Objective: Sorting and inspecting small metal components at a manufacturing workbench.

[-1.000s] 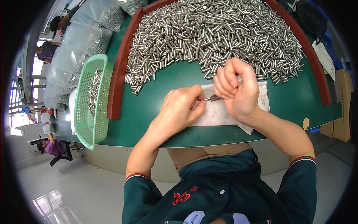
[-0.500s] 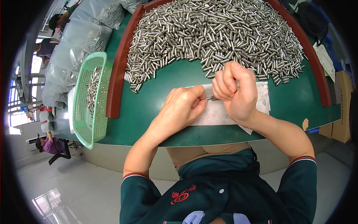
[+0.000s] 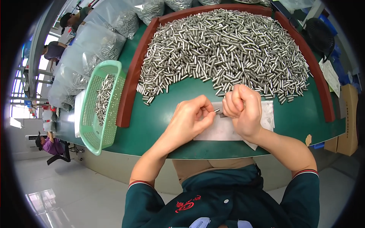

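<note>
My left hand (image 3: 189, 121) is closed in a pinch, with a short shiny metal pin (image 3: 217, 111) at its thumb and fingertips. Right beside it my right hand (image 3: 245, 112) is curled into a fist, palm side partly turned up. A second, darker metal pin (image 3: 223, 115) shows at the lower fingers of that fist; whether it is gripped or lies beneath, I cannot tell. What the fist encloses is hidden. Both hands hover over a stained white sheet (image 3: 213, 132) near the table's front edge. Beyond them spreads a big heap of similar metal pins (image 3: 228, 49).
Dark red rails (image 3: 131, 89) border the heap on the green table (image 3: 156, 131). Left of them stands a light green plastic basket (image 3: 99, 141) with loose pins inside. Clear bags of pins (image 3: 102, 40) line the left and back. A black fan (image 3: 319, 35) stands far right. Other people sit further left.
The view has shifted, so the table and heap sit lower in the picture. My hands stay close together over the sheet; the pin at my left fingertips now shows its bright end.
</note>
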`<state>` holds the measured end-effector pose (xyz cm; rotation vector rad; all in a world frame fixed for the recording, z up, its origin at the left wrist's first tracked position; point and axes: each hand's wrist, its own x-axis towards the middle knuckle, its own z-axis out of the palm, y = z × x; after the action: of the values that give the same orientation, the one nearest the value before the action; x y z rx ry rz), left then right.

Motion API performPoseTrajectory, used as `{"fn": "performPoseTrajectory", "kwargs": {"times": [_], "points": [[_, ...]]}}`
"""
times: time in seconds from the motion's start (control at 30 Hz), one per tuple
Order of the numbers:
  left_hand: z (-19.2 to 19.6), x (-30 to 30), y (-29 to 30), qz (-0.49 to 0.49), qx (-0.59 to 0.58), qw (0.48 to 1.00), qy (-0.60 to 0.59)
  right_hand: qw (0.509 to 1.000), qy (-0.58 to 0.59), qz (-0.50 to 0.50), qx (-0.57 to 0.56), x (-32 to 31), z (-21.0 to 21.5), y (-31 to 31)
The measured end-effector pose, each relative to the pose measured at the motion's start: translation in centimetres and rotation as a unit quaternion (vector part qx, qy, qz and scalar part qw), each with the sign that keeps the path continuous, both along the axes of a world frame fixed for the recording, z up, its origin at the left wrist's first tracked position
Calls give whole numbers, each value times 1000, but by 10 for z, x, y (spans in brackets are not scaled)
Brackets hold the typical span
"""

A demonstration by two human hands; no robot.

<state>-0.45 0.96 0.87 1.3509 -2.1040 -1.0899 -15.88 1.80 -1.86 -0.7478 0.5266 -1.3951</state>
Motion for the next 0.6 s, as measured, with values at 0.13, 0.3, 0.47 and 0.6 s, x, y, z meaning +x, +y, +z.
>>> {"fn": "performPoseTrajectory", "kwargs": {"times": [0.13,0.3,0.47,0.6], "points": [[-11,11,-8,71,272,909,309,999,6,9,31,0,4,-3],[-17,16,-22,115,385,790,464,1000,2,13,17,-1,2,-3],[-18,23,-38,149,233,897,345,1000,3,12,23,-2,3,-5],[-21,11,-52,139,-105,985,11,999,-3,16,29,-1,3,-5]]}}
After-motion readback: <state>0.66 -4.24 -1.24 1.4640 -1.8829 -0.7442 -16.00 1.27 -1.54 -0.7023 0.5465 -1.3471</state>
